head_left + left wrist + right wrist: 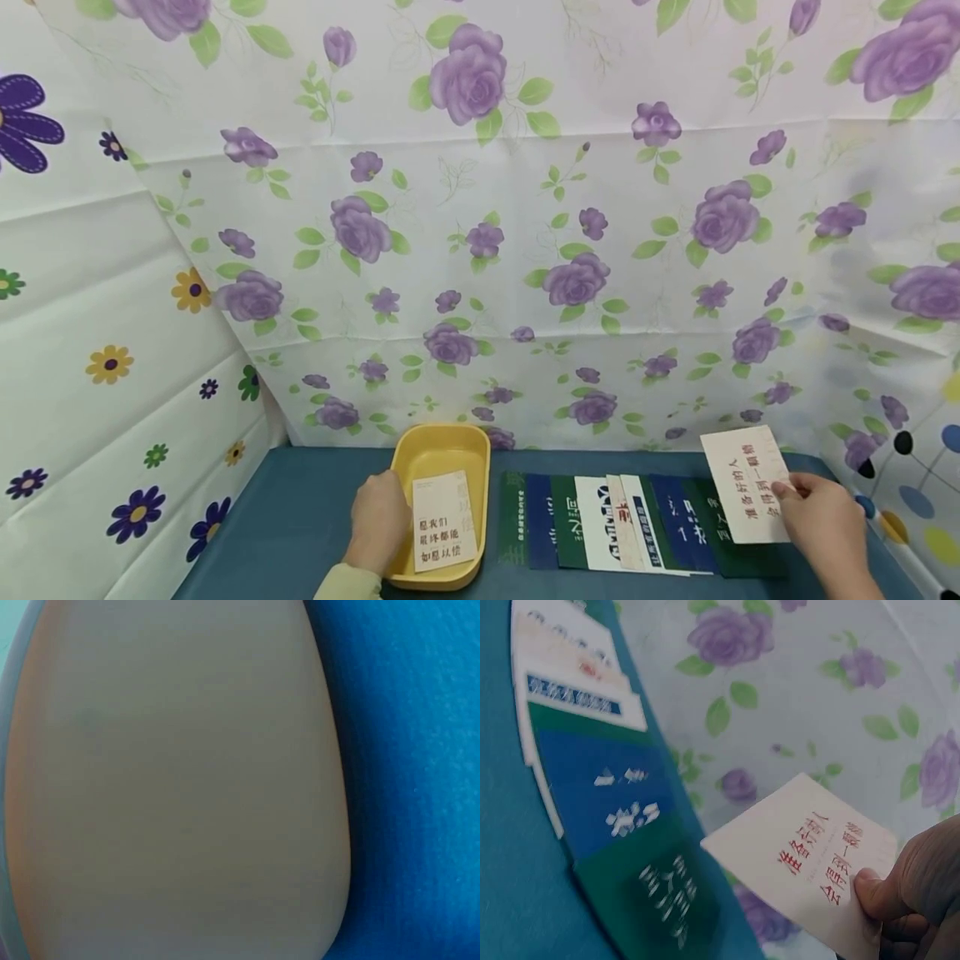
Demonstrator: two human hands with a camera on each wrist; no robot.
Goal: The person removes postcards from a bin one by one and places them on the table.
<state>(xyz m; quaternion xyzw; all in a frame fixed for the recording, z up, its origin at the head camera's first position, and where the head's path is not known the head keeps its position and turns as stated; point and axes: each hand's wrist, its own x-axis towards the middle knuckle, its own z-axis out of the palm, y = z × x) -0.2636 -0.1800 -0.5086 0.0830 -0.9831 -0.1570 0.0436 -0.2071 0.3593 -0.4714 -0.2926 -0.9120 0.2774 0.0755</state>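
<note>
My right hand (823, 521) pinches a pale pink card with red characters (742, 483) by its edge, thumb on the printed face. The right wrist view shows the same card (795, 855) tilted above the row's end. My left hand (378, 518) grips the left rim of a yellow tray (442, 454). A cream card with dark characters (442, 521) lies in this tray. Skin fills most of the left wrist view, so the fingers are hidden there. Between the hands, several overlapping cards (592, 525) in green, blue and white lie in a row.
The blue tabletop (285, 517) meets a white flowered cloth (517, 250) hanging behind it. Patterned cloths (112, 433) close off the left side and the right. The card row starts just right of the tray and runs to below my right hand.
</note>
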